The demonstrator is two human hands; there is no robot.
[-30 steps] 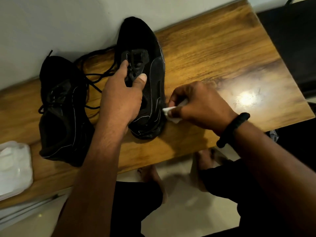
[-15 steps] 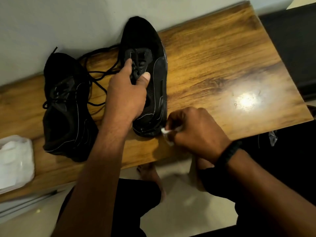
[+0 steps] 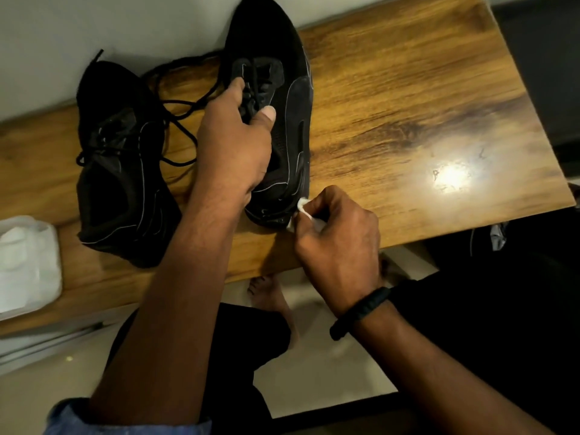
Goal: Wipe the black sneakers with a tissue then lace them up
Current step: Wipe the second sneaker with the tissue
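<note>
wipe heel | my left hand (image 3: 232, 146) grips sneaker (image 3: 276, 114) steady | right hand (image 3: 339, 233) pinches tissue (image 3: 303, 205) | rub firm, short strokes

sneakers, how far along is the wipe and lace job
Nothing looks finished. In hand: the left hand grips one sneaker while the right hand presses a tissue on its heel edge. Left: the other sneaker, and the lacing; loose laces trail across the table.

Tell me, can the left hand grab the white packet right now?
Probably not yet: the left hand grips one sneaker, and the other sneaker lies between it and the white packet. Freed, it likely could.
</note>
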